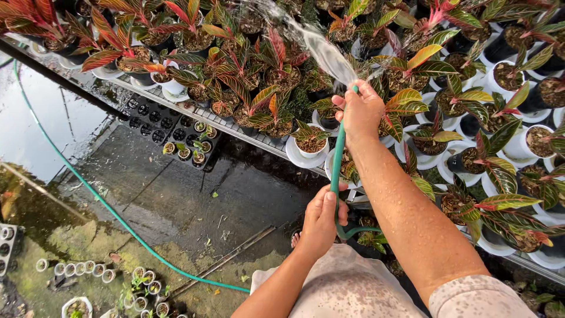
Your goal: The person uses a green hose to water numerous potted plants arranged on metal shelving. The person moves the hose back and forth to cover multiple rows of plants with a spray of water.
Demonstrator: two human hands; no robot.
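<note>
I keep my right hand point(360, 112) wrapped tight round the tip of the green hose point(336, 159), thumb pressed over the mouth so the water spray point(321, 50) fans out over the potted red-and-green plants point(259, 76) on the wire bench point(235, 131). My left hand point(321, 221) is closed round the hose lower down, near my waist. I judge a steady thumb matters most: a wide soft fan wets the soil without knocking the small white pots point(309, 154) over, and the left hand should feed slack from the wet floor point(176, 194).

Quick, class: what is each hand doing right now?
Left hand: closed around the green hose, lower down.
Right hand: closed on the hose's end, spraying water.
</note>
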